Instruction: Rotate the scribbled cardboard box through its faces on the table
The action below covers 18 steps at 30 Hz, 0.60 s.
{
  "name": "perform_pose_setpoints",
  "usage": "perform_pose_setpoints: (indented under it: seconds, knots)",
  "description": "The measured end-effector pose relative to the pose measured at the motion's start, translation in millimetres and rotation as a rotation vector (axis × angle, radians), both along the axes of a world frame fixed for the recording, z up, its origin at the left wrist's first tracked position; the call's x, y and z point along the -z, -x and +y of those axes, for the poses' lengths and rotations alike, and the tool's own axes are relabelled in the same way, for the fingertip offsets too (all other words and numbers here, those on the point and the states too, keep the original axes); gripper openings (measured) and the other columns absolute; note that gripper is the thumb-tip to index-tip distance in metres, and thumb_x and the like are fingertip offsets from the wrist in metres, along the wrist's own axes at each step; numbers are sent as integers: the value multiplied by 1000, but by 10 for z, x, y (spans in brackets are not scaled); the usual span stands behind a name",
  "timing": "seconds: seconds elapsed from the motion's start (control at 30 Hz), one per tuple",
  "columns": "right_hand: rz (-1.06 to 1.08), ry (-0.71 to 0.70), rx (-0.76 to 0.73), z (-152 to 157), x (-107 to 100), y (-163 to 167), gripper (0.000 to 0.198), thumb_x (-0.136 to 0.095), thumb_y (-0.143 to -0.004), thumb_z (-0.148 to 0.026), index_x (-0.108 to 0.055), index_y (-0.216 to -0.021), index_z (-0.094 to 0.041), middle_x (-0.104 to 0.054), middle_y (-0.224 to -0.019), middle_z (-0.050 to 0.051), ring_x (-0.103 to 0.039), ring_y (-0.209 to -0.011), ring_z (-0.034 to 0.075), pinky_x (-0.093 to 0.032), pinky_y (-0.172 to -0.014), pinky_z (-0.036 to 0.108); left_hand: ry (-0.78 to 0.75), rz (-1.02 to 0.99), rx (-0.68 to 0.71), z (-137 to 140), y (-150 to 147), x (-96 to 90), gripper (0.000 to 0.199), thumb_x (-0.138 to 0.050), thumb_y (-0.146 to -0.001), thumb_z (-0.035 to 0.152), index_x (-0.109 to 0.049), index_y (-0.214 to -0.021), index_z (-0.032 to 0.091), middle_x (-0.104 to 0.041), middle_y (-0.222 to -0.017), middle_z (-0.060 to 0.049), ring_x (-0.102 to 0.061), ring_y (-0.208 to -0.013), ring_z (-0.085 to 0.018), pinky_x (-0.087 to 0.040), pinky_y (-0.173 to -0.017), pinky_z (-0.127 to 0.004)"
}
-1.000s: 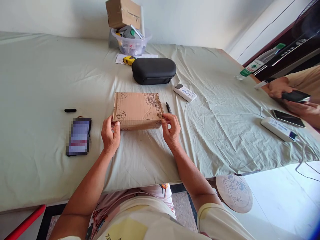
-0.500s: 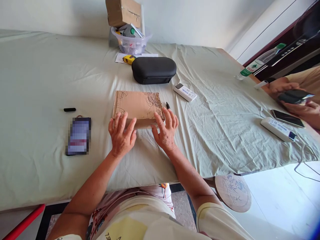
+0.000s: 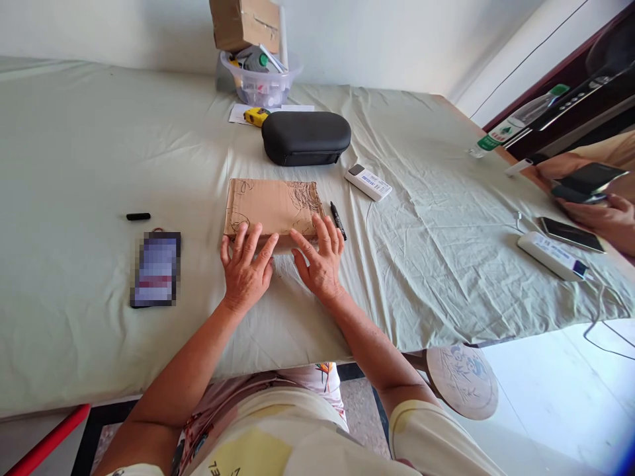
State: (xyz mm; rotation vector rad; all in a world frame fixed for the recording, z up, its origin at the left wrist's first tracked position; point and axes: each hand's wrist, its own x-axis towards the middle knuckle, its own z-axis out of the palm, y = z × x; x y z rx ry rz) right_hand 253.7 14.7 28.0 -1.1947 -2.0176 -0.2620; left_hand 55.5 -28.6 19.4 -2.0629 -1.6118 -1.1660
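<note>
A flat cardboard box (image 3: 270,205) with black scribbles at its corners lies on the cloth-covered table in front of me. My left hand (image 3: 247,271) is open, its spread fingertips at the left part of the box's near edge. At the right part of that edge is my right hand (image 3: 320,264), also open with fingers apart. Neither hand holds anything. A black marker pen (image 3: 338,221) rests just right of the box, uncapped as far as I can see. Its likely cap, a small black piece (image 3: 138,217), lies well to the left.
Beyond the box are a black zip case (image 3: 306,139), a white power bank (image 3: 368,182), a yellow tape measure (image 3: 256,117) and a plastic basket (image 3: 265,86). A phone (image 3: 156,270) lies left. At right, another person's hands hold a dark object (image 3: 588,182), near a bottle (image 3: 516,122).
My hands have drawn closer together along the box's near edge, the right one shifting left and uncovering more of the marker. The other person's dark object has changed its angle.
</note>
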Motion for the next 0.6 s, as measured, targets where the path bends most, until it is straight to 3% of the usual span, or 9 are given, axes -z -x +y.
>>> perform_pose_setpoints:
  seconds: [0.1,0.2,0.37,0.6]
  knots:
    - [129,-64,-11,139,29,-149,35,-59,-103,-30,-71,-136,-33,-55,-154,11,-53,-146,32,-48,-119,56,12,33,-19,-10,7,-19,54,-64,-98,22,-61,-151,35,-59,-161,-10,-44,-160,-31,-12,-135,-53]
    - [248,-65,-64,236,45,-256,33,-60,-104,-32,-69,-135,-26,-66,-130,13,-67,-119,26,-60,-102,46,31,23,-19,-11,13,-15,51,-62,-100,24,-62,-149,35,-59,-162,-9,-44,-160,-31,-11,-135,-53]
    - [322,42,-188,178,22,-236,35,-57,-105,-32,-64,-139,-26,-70,-112,10,-71,-100,22,-64,-91,43,18,-34,-8,12,55,14,48,-63,-101,35,-62,-148,27,-51,-167,-15,-33,-165,-36,-16,-134,-57]
    - [310,20,-499,-38,-25,-1,54,-59,-105,-23,-50,-158,-29,-67,-109,8,-69,-94,19,-65,-84,36,-6,-171,66,40,115,43,87,-59,-99,69,-37,-164,15,-31,-174,-29,-25,-166,-43,-21,-133,-62]
